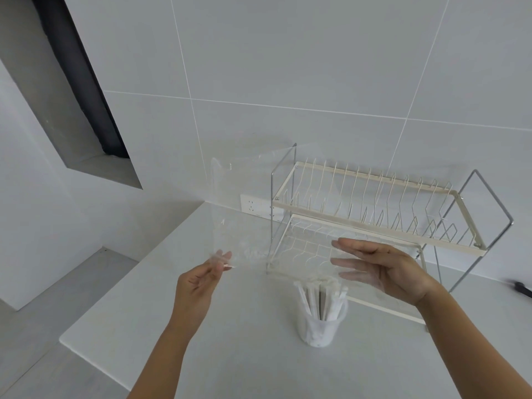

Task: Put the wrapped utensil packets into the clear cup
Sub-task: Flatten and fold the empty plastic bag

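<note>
A clear cup (pixel 319 331) stands upright on the white counter (pixel 230 358), in front of the dish rack. Several white wrapped utensil packets (pixel 315 296) stand in it, their tops sticking out above the rim. An empty-looking clear plastic bag (pixel 244 208) hangs in the air above and left of the cup. My left hand (pixel 198 286) pinches the bag's lower left corner between thumb and fingertips. My right hand (pixel 388 269) is held flat above the cup's right side, fingers stretched out and apart, looking hazy behind the bag's film.
A two-tier cream and chrome dish rack (pixel 345 218) stands against the tiled wall behind the cup. A wall socket (pixel 256 205) sits left of it. A dark object (pixel 521 287) lies at the far right edge. The counter ends at the left, dropping to the floor.
</note>
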